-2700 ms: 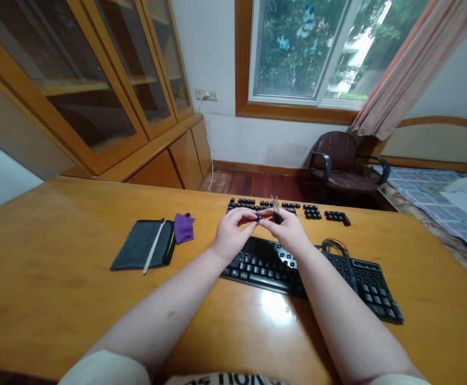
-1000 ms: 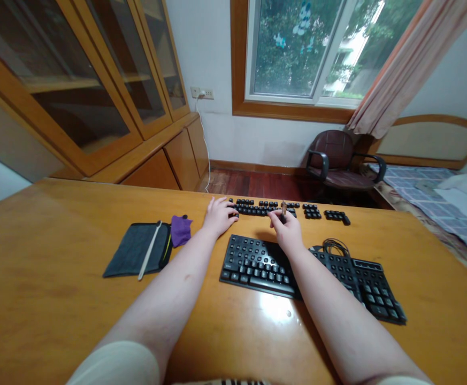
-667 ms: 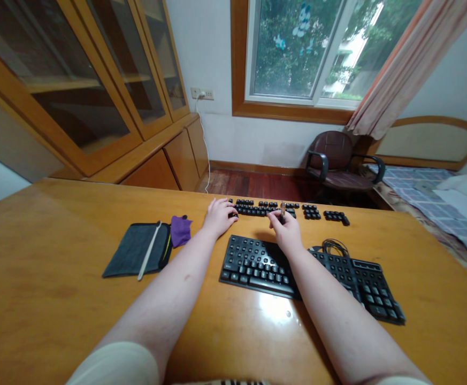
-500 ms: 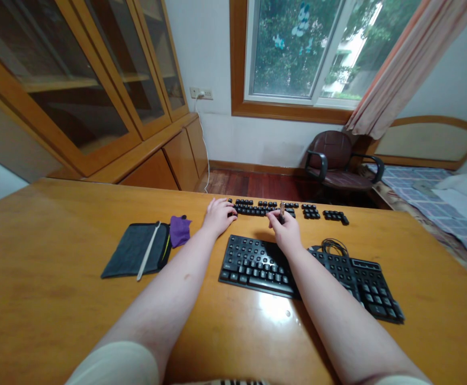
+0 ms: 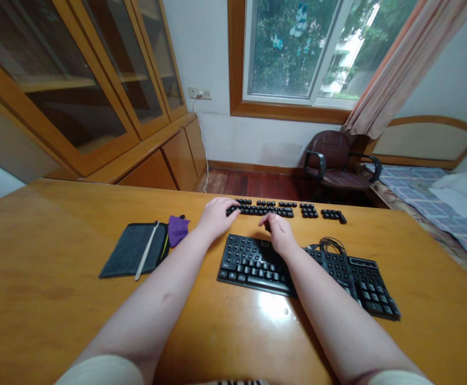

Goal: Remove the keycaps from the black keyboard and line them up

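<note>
The black keyboard [image 5: 253, 280] lies at an angle on the desk, with keycaps gone from its upper rows and bare switch stems showing. My right hand [image 5: 283, 235] is closed over its upper middle, pinching a small dark keycap puller [image 5: 267, 228] whose thin wire end points down at the keys. Rows of loose black keycaps [image 5: 263, 210] line the far side of the desk. My left hand [image 5: 217, 215] rests at the left end of these rows, fingers stretched out and thumb apart, touching or beside the nearest caps. Its fingertips are partly hidden.
Left of my left arm lie a dark zip pouch [image 5: 123, 251], a pale flat stick [image 5: 147, 251] across it, and a purple cloth [image 5: 177, 230]. A coiled black cable [image 5: 332, 245] sits behind the keyboard. Beyond the desk [image 5: 56, 321] stands a chair [image 5: 329, 160].
My right hand has come down and slightly left, and the puller now points down over the keyboard's upper rows. My left hand has shifted slightly, staying by the loose keycaps.
</note>
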